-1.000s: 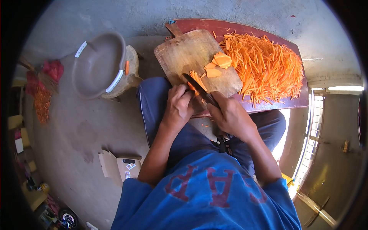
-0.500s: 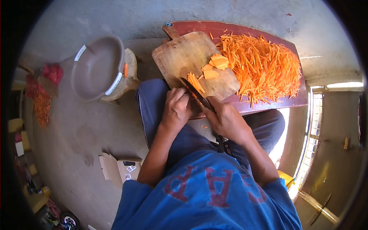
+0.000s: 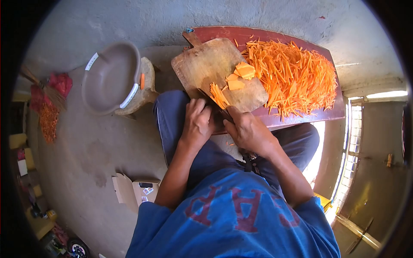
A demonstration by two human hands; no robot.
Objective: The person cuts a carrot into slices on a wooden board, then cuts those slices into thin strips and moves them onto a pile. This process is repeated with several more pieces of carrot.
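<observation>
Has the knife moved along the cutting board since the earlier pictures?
Yes. The knife has shifted toward the left, near edge of the cutting board, leaving more cut strips on its far side.

Bare wood on the cutting board point(image 3: 202, 64) at upper centre leaves room; the heap of carrot strips point(image 3: 292, 75) blocks its right, the plastic basin point(image 3: 109, 77) stands at upper left.
</observation>
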